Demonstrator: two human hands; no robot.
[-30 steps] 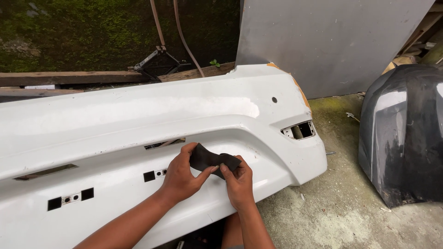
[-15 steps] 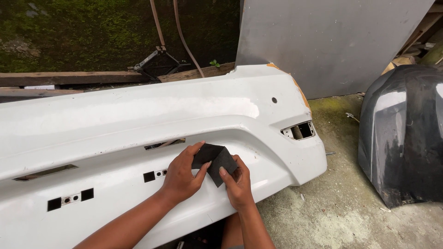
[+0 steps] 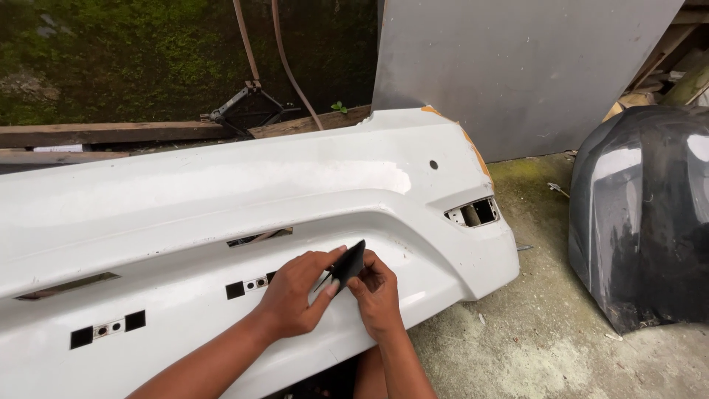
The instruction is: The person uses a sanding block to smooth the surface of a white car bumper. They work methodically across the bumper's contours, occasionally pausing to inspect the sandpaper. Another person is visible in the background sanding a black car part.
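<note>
A large white car bumper (image 3: 221, 199) lies across the view, with square holes and slots in its lower face. In front of its lower right part, my left hand (image 3: 295, 295) and my right hand (image 3: 377, 292) together pinch a small dark sheet, likely sandpaper (image 3: 347, 267). The sheet is folded over and stands nearly edge-on between my fingers. Both hands hover close to the bumper's surface, just below its curved ridge.
A dark grey car body panel (image 3: 642, 214) stands on the concrete floor at the right. A grey board (image 3: 517, 66) leans behind the bumper. A scissor jack (image 3: 247, 107), wooden planks (image 3: 111, 134) and a mossy wall sit at the back left.
The dark sheet was spread flat between both hands a second ago. Now it is folded in half and held edge-on. My hands stayed in the same place.
</note>
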